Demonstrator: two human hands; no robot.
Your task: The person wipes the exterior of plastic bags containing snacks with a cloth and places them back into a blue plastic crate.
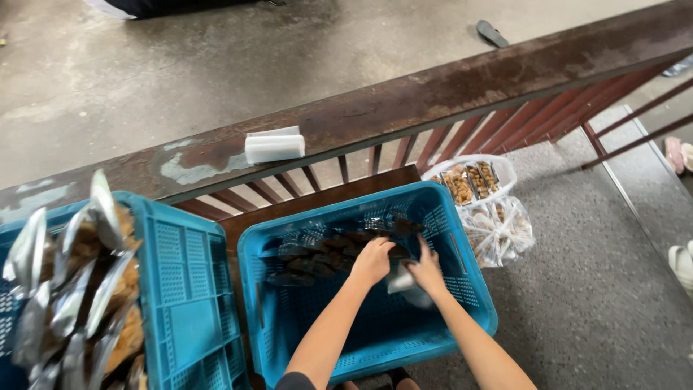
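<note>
Below, seen from the head camera, both hands reach down into a blue perforated plastic crate (462, 289) that stands against a rusty brown metal railing (447, 90). Left hand (372, 260): fingers curled downward onto a row of dark brown packed snacks (325, 253) lying along the crate's far inner side; whether it grips one or only touches them cannot be told. Right hand (426, 271): fingers bent around a pale, shiny packet (401, 280), held just beside the dark row, near the middle of the crate. The two hands lie close together, nearly touching.

Second blue crate (184, 289): just left of the first, stacked higher, filled with upright silvery foil bags (65, 289) showing orange-brown contents.

White rectangular block (274, 146): resting on the flat top rail of the railing, above the gap between the two crates.

Clear plastic bags of packed snacks (491, 217): on the speckled grey floor (592, 289), touching the right outer wall of the crate under the hands; the upper bag shows rows of brown pieces.

Pale sandals (680, 263): at the right edge of the floor, well apart from the crates. A dark sandal (492, 32) lies beyond the railing on the concrete.
</note>
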